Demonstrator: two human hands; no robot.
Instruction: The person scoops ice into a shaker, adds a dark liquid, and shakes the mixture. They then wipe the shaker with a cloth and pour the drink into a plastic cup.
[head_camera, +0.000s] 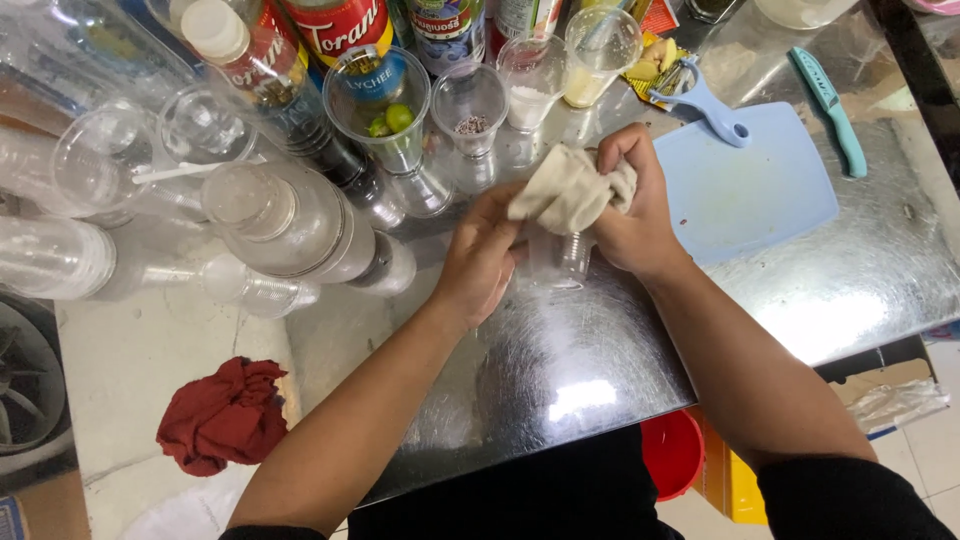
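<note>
1. As seen from the head camera looking down, a clear plastic cup (562, 262) is held just above a shiny metal counter (560, 370), roughly at the middle of the view.
2. The cup is gripped by the left hand (480, 262), whose fingers are closed round its side.
3. A beige cloth (570, 190) is clenched in the right hand (632, 215) and pressed over the cup's upper end.
4. The wiping appears to be under way rather than finished, since the cloth covers much of the cup.
5. The cup's long axis is tilted, its ridged end turned down towards the camera; which end is the mouth cannot be told.
6. A pale blue cutting board (750, 190) lies just right of the hands, and a red rag (225, 415) lower left.
</note>
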